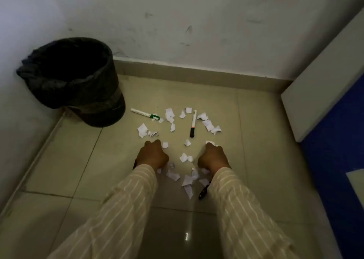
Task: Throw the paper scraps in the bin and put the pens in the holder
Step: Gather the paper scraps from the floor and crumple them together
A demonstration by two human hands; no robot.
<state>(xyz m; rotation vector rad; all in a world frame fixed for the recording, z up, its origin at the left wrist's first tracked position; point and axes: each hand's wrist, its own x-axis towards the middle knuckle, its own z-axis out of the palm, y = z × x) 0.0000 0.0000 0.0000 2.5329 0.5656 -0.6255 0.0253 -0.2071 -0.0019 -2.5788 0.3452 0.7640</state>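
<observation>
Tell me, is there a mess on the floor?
Yes. Torn paper scraps lie scattered on the floor tiles, not in the bin. Pens lie among them, like the green-capped pen and black-capped pen.

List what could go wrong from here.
1. The right hand is fisted on scraps; loose ones may drop on the way to the bin.
2. A dark pen lies half hidden by the right sleeve and could be missed.
3. No pen holder is visible.

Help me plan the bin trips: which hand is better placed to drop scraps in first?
Probably the left hand: the bin stands on its side of the floor, while the right hand would have to cross over.
</observation>
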